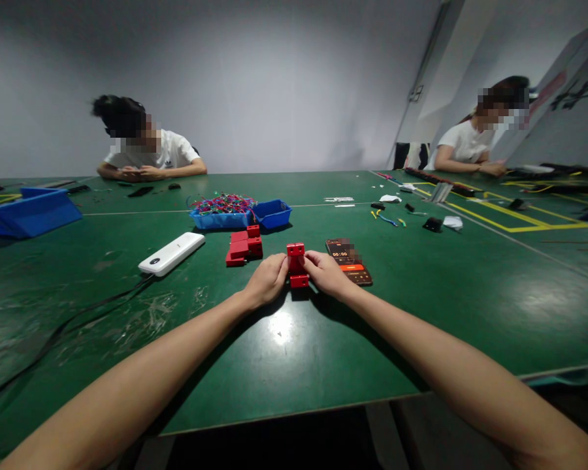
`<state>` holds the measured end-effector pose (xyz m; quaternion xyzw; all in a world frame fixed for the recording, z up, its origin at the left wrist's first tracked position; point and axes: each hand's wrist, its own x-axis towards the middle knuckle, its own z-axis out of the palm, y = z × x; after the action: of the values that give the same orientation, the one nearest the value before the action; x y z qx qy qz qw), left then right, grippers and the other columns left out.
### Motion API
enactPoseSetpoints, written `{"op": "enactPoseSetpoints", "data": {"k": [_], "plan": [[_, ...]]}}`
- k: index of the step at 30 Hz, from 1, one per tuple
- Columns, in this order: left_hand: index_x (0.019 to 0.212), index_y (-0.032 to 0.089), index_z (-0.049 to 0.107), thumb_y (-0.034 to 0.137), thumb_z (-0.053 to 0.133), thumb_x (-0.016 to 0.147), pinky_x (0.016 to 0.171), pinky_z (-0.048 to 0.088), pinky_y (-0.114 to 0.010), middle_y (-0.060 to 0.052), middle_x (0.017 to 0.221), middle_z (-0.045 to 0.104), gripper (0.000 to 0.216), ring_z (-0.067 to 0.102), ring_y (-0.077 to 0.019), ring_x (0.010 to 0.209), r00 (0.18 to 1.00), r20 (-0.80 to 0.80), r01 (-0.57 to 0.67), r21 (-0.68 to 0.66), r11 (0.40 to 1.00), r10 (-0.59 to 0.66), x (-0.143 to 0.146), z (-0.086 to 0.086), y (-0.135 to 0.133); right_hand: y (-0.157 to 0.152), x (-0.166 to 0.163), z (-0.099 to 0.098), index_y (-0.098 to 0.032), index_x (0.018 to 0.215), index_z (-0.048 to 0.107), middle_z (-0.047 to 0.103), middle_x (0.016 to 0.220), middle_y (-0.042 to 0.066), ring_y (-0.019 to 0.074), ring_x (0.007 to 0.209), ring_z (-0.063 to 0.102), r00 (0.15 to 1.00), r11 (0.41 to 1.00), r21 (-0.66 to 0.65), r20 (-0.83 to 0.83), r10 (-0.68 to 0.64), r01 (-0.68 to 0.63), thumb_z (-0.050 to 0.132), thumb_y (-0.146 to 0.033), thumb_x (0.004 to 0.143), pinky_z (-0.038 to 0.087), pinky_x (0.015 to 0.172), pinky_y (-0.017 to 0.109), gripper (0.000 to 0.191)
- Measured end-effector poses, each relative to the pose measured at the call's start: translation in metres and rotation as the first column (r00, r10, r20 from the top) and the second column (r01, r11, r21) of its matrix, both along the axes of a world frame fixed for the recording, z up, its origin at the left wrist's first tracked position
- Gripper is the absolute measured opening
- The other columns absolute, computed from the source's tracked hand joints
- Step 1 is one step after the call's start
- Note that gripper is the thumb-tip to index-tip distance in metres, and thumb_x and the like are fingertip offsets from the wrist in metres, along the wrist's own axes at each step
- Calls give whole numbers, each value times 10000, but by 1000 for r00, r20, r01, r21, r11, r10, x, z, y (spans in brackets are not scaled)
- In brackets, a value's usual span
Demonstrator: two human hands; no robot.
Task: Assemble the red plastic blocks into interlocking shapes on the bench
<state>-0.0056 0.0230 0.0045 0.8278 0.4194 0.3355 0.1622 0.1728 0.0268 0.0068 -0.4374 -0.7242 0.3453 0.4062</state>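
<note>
Between my two hands, just above the green table (323, 352), is a red block-like part (296, 262) with small holes in its upper and lower ends. My left hand (268, 277) grips its left side, fingers closed. On the opposite side my right hand (327, 273) pinches the same part, thumb against its face. Several similar red parts (242, 248) lie in a group beyond my left hand. A phone (355, 274) with a lit timer screen rests close to my right hand.
A white power bank (172, 253) with a black cable lies on the left. Farther back stand a blue bin of coloured wires (223, 207), a smaller blue bin (273, 214) and a large blue bin (29, 212). Two people (151, 150) sit across the table. Scraps (389, 199) lie right.
</note>
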Motion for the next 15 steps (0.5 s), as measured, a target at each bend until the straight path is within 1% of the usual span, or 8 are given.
{"op": "enactPoseSetpoints", "data": {"k": [4,8,15], "plan": [[852,170,531,364,241,995,736,442,-327,-76,832,609,377,555,-193,758,1000,19,-2,-8,1000,2,0,1,0,1,1,-1,-156,894,668,699,850,64,192,784,625,1000,999,31,26,6,-7,454,-413,913,476,745,295,336],[820,177,520,361,243,994,709,444,-322,-65,798,598,375,549,-189,730,1000,13,-9,3,1000,9,0,1,0,2,2,-2,-145,923,665,703,874,77,202,804,624,999,1000,28,32,9,-10,437,-415,923,470,737,296,353],[803,186,519,345,248,991,693,445,-321,-57,777,594,367,546,-189,715,999,-34,-40,26,999,41,1,0,0,5,3,-4,-149,916,666,702,865,68,187,783,614,997,998,64,78,3,-8,435,-407,934,455,708,272,347]]}}
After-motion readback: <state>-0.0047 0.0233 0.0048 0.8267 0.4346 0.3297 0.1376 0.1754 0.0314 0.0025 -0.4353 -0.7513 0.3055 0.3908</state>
